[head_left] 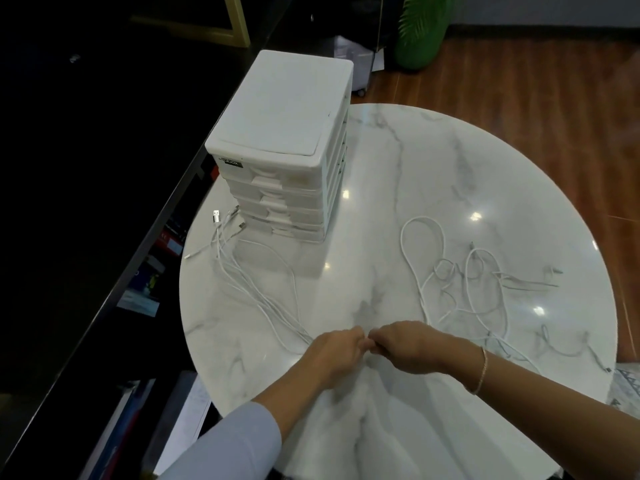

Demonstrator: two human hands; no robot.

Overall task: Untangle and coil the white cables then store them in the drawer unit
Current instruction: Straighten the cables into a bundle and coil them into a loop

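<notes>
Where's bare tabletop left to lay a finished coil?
Free: the middle strip between the drawer unit and the tangled cables, and the far table edge right of the unit. Crowded: straightened cables left, tangle right, both hands near.

Bare marble table (374, 237) lies ahead of me, mid-table. Cables (464, 282) clutter its right edge; the drawer unit (280, 147) blocks its far-left edge.

A pale blue-grey sleeve (239, 441) covers the left forearm nearest the drawer unit (280, 140). The right wrist, farther from the unit, wears a thin beaded bracelet (482, 370). That forearm is unsleeved.
</notes>
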